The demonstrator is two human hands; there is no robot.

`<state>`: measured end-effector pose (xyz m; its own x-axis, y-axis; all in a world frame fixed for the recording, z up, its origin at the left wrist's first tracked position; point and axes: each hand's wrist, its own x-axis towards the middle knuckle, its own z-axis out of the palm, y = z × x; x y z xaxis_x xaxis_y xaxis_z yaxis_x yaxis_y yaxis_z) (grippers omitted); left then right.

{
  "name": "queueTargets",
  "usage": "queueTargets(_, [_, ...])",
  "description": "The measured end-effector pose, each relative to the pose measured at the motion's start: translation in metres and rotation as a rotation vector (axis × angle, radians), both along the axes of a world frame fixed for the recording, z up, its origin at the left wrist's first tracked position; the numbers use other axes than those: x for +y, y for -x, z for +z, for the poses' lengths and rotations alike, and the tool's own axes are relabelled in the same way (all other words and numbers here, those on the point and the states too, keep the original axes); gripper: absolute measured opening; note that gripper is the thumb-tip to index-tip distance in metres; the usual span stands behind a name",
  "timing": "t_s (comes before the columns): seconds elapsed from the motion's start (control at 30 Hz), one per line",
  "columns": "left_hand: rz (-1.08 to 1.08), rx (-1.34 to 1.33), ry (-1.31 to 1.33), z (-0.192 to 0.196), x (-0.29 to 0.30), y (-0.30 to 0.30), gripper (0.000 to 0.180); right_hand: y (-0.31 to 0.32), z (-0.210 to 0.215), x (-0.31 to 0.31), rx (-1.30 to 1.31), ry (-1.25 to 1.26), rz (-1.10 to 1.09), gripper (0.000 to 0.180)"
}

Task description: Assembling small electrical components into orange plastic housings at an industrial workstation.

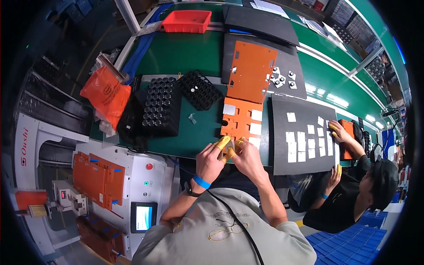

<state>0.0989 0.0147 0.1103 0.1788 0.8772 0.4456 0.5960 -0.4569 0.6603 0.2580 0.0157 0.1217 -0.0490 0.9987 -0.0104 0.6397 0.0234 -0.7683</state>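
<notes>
An orange hinged fixture [236,120] lies open before me, its drilled lid [251,73] tilted up on the far side. Several white square plates sit in its base, one of them [255,129] on the right. My left hand [209,161] and my right hand [248,160], with yellow finger covers, meet at the fixture's near edge. The fingers of both are bent together in a pinch. Whatever is between them is too small or hidden to name. A blue band and a dark watch are on my left wrist.
Left of the fixture stand a stack of black trays [161,106] and a loose black tray [199,90]. To the right, a black mat [282,123] carries white plates, with a co-worker's hand [339,131] at its edge. A red bin [186,22] sits far back; a machine with a screen [143,217] stands lower left.
</notes>
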Motion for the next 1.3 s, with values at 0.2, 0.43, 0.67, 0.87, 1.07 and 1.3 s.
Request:
queueTargets(0.2, [0.062, -0.505, 0.338, -0.029, 0.004, 0.001, 0.03, -0.013, -0.03, 0.001, 0.171, 0.055, -0.106, 0.028])
queueTargets(0.43, [0.014, -0.562, 0.482, -0.046, 0.004, -0.001, 0.021, -0.006, -0.028, -0.006, 0.235, 0.004, 0.054, 0.023])
queueTargets(0.67, [0.035, -0.496, 0.413, -0.035, 0.015, -0.009, 0.02, -0.009, -0.041, -0.001, 0.209, -0.148, 0.041, 0.026])
queueTargets(0.87, [0.251, -0.48, 0.418, -0.066, 0.079, 0.023, 0.027, -0.017, -0.041, -0.001, 0.361, -0.046, -0.198, 0.037])
queueTargets(1.07, [0.139, -0.209, 0.553, -0.1, 0.122, 0.017, 0.028, -0.033, -0.046, -0.012, 0.374, -0.14, -0.258, 0.034])
queueTargets(1.3, [0.019, -0.23, 0.694, -0.128, 0.143, 0.005, 0.03, -0.038, -0.04, -0.021, 0.315, -0.153, -0.297, 0.032])
